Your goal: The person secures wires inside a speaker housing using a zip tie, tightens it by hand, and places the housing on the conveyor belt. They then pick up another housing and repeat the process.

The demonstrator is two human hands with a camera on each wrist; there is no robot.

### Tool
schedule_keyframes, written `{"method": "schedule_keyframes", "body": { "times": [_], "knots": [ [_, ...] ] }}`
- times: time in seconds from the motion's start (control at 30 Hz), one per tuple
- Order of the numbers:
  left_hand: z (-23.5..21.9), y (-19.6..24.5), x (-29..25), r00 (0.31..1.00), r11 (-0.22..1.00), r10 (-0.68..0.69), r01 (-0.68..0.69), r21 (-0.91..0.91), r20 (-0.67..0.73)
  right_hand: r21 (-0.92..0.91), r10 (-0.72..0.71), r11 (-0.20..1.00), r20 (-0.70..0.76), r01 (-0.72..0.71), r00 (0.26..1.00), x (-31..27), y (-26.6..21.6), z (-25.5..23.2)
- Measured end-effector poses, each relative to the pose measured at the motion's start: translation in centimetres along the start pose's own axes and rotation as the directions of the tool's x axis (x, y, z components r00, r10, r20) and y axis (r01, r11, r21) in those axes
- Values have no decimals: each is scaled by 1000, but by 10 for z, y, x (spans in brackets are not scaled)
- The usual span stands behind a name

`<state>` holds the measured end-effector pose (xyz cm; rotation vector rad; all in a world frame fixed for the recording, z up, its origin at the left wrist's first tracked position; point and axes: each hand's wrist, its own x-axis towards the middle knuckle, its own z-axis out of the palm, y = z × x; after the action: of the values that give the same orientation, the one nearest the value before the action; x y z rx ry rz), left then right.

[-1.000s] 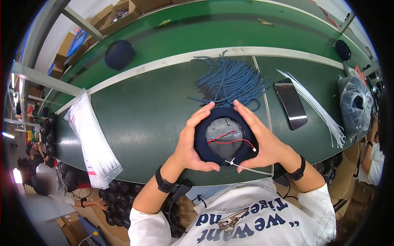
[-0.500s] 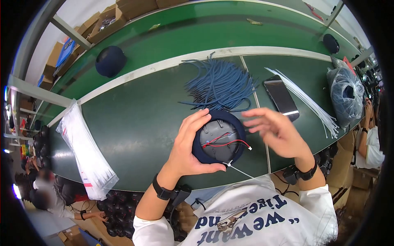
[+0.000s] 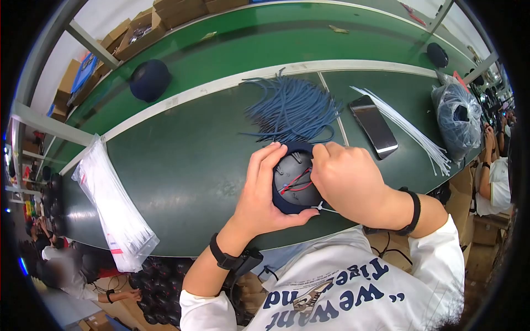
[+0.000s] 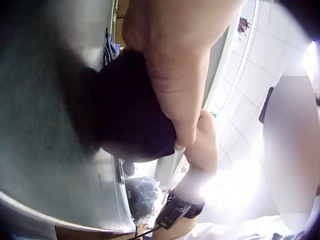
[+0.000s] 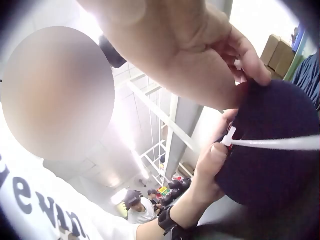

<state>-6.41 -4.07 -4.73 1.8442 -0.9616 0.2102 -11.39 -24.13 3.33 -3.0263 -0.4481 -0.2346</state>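
Note:
A round navy fabric-covered shell (image 3: pixel 297 209) is held just above the table, its hollow grey inside facing up with red and black wires (image 3: pixel 298 182). My left hand (image 3: pixel 255 196) grips its left side, thumb along the near rim and fingers at the far rim. Curled over its right side, my right hand (image 3: pixel 349 185) pinches the wires; a small white connector (image 5: pixel 238 64) shows between its fingers in the right wrist view. A white cable tie (image 5: pixel 275 143) is fastened at the near rim, its long tail sticking out. The left wrist view shows the shell's dark outside (image 4: pixel 132 110).
Blue cords (image 3: pixel 295 107) lie in a heap behind the shell. A phone (image 3: pixel 374 126) and loose white cable ties (image 3: pixel 408 129) are to the right, near a plastic bag (image 3: pixel 457 118). Bagged cable ties (image 3: pixel 113 204) lie left. A navy dome (image 3: pixel 150 80) sits on the raised back surface.
My right hand let go of the shell's right side, lifted away, then came back with curled fingers onto the wires. The left hand kept its grip on the shell.

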Motion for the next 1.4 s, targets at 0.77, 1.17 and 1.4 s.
{"method": "schedule_keyframes", "body": {
  "times": [0.77, 1.17, 1.4],
  "knots": [
    [-8, -2, 0, 998, 992, -9, 0, 125, 69, -120, -289, 954, -127, 275, 949, -35, 39, 16],
    [-13, -2, 2, 991, 996, -86, 87, -3, 103, 711, -206, 676, -70, 194, 976, -14, 73, 20],
    [-6, -11, -3, 998, 978, -67, 66, -199, -1, 904, -140, 361, -189, 228, 972, -11, 74, 39]
  ]
}}
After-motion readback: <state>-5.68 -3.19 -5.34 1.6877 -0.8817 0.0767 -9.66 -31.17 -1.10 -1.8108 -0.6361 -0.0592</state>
